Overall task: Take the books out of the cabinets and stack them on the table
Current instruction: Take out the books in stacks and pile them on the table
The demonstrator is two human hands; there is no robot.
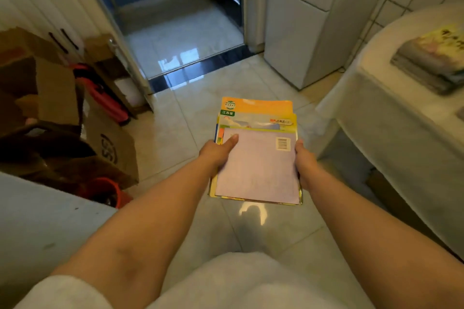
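A bundle of books (256,153) is held flat above the tiled floor (190,98), gripped at both side edges. The left hand (218,154) is curled round the left edge, its thumb pressed on the pale top cover. The right hand (305,160) is curled round the right edge. A stack (431,63) of books is seen on the white-covered table (391,118) to the right, well apart from the bundle. Cardboard boxes (50,98) are piled at the left.
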